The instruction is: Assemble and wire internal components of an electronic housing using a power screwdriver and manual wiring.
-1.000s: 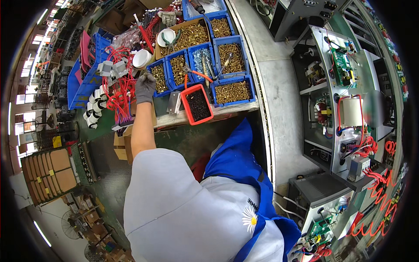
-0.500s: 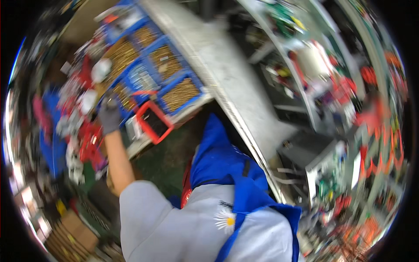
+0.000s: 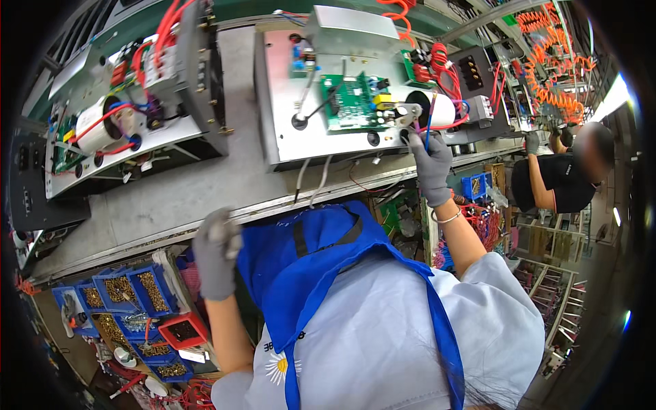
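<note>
My right hand (image 3: 432,167), in a grey glove, is at the front edge of a metal chassis (image 3: 294,140). Its fingers are closed round thin blue and purple wires (image 3: 430,123) beside a white cylinder (image 3: 441,109). A green circuit board (image 3: 352,102) is mounted on the same chassis, left of that cylinder. My left hand (image 3: 219,253), gloved too, is over the bench's near edge, touching nothing on the bench. Its fingers look curled and are partly blurred; what they hold, if anything, is hidden.
A second chassis (image 3: 184,140) stands to the left on the grey bench (image 3: 236,102). Blue bins (image 3: 147,290) of brass-coloured fasteners and a red tray (image 3: 183,331) are at lower left. Orange coiled hoses (image 3: 547,65) hang at upper right. Another person (image 3: 564,181) works farther right.
My view has turned from the bins to the bench. My left hand has left the bins and come up by the bench edge. My right hand has come into view at the wires.
</note>
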A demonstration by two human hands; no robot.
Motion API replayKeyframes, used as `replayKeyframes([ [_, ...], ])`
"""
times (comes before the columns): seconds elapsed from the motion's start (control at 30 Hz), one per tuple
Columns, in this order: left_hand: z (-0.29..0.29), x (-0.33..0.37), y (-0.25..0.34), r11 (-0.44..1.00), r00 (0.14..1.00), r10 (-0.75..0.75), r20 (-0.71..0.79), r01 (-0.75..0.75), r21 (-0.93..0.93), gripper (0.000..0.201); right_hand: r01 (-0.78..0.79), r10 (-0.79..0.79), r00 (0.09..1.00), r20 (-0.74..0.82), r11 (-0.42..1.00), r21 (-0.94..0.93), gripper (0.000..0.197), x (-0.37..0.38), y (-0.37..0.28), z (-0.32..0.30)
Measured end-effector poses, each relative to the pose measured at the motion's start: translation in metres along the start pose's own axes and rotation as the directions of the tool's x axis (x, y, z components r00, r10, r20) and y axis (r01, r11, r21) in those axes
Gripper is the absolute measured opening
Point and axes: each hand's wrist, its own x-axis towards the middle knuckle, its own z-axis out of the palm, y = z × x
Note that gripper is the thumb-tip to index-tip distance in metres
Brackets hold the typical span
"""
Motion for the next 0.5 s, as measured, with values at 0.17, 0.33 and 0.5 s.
replayKeyframes([
  [0.17,0.182,0.020,0.014,0.996,0.922,-0.073,0.380,0.046,0.079,0.034,0.023,-0.043,0.993,0.114,0.984,0.175,0.017,0.005,0.000,-0.025],
  [0.33,0.279,0.027,0.000,0.991,0.966,0.025,0.259,-0.057,0.119,0.032,0.035,-0.101,0.937,0.334,0.980,0.198,0.018,0.014,0.013,-0.047],
  [0.5,0.317,0.026,-0.022,0.955,0.972,0.200,0.122,-0.221,0.197,0.025,0.167,-0.300,0.858,0.416,0.931,0.326,0.017,0.029,0.029,-0.060],
])
